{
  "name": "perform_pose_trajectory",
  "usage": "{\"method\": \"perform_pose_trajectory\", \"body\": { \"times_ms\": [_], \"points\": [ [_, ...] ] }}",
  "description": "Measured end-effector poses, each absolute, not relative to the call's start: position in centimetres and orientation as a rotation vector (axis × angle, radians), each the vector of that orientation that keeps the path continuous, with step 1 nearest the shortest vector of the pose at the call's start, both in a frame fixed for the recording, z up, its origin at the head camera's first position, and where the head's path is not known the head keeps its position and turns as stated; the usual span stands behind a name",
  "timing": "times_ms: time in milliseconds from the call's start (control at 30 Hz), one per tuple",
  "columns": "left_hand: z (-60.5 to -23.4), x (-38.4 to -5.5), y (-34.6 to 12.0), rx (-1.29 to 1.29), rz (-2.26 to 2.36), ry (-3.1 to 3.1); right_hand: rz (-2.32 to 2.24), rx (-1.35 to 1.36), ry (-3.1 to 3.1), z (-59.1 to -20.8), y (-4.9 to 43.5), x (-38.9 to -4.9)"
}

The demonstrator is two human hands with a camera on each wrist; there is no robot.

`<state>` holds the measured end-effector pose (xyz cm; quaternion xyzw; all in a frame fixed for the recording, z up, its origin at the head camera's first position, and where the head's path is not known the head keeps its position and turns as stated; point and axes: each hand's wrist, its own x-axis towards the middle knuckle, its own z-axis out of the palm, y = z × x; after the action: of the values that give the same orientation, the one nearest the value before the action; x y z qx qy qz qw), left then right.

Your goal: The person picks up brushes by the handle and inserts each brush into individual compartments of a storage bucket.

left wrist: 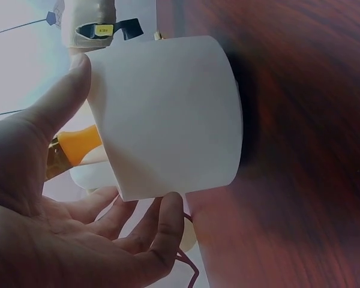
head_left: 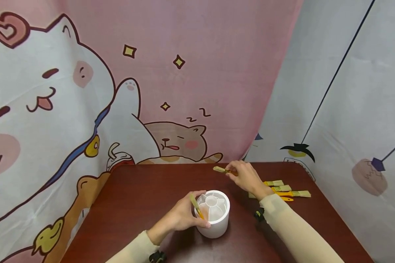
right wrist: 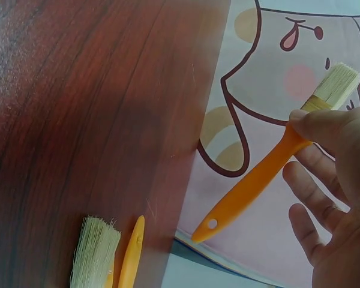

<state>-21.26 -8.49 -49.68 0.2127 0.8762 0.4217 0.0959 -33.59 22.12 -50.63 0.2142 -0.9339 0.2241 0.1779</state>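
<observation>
A white round holder (head_left: 217, 229) divided into compartments stands on the table. My left hand (head_left: 180, 215) holds it by its left side, thumb at the near side and fingers round the far side. One paintbrush (head_left: 195, 204) with a yellow-orange handle leans in it, bristles up, beside the palm. Beyond the holder and to its right, my right hand (head_left: 245, 177) pinches another paintbrush (right wrist: 252, 186) near the ferrule. Its bristles point left in the head view, and the orange handle is mostly hidden there but plain in the right wrist view.
Several paintbrushes (head_left: 283, 188) lie on the right side of the brown table (head_left: 145, 186), partly behind the right forearm. A cartoon-printed cloth (head_left: 217, 73) hangs behind the table and along its sides.
</observation>
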Motion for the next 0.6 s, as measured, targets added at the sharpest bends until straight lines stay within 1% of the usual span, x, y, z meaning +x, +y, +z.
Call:
{"method": "perform_pose_trajectory", "body": {
  "times_ms": [600],
  "points": [
    [-50.2,-21.4,-8.7,0.647,1.277,2.584,0.653,0.659,-2.578,-49.1,21.8,-31.5]
  ]
}}
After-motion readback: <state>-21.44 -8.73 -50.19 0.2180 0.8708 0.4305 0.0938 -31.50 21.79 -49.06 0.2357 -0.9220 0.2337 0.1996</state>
